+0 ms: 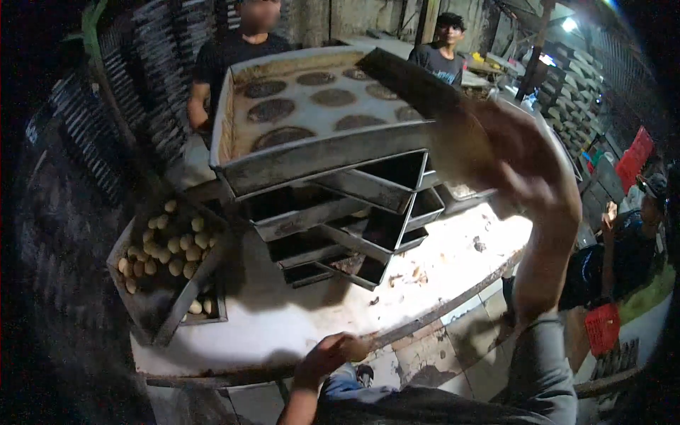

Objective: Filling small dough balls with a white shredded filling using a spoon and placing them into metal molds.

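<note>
A shallow metal tray tops a crisscrossed stack of similar metal trays. Inside it are several dark round patches on a pale surface, with brownish paper along its left wall. Raised at the tray's right corner, my right hand is smeared by motion. A tan blur lies by its fingers, and I cannot tell whether it is something held. Low in front of the table's near edge, my left hand has curled fingers, with a small brownish shape at the fingertips that is too blurred to name.
Left of the stack, a tilted tray of round tan balls rests on another tray. The pale table carries scattered crumbs. Two people stand beyond the stack; another person is at far right near a red basket.
</note>
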The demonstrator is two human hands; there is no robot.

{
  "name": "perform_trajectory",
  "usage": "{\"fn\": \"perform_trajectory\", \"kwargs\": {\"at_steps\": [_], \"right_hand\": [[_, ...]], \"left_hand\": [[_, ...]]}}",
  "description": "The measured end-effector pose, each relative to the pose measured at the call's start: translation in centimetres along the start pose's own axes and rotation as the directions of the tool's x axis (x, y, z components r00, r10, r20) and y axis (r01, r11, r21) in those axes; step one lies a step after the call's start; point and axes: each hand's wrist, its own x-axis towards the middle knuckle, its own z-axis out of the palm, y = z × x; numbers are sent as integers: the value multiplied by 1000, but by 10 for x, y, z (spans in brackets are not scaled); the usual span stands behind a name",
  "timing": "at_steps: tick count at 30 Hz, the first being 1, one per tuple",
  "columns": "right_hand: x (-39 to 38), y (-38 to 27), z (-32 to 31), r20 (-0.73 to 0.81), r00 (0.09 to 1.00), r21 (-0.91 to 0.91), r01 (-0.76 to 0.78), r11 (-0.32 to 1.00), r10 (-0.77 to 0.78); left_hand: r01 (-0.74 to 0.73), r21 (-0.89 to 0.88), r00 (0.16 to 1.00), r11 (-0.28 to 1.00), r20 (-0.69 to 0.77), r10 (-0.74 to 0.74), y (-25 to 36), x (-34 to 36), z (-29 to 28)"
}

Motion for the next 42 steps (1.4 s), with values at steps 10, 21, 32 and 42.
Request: {"fn": "perform_trajectory", "kwargs": {"at_steps": [10,21,32,42], "right_hand": [[213,214,55,624,699,-739,382,555,350],[60,96,-122,-79,948,-892,-205,403,308],[-391,194,-106,-469,451,437,-628,644,759],[-426,294,-142,62,301,676,-714,182,952]], "left_hand": [[390,-819,918,421,383,-106,-51,116,63],[303,-669,821,679,545,171,51,211,138],[-161,-360,961,919,156,229,15,314,317],[235,-311,888,921,454,-74,-10,354,340]]}}
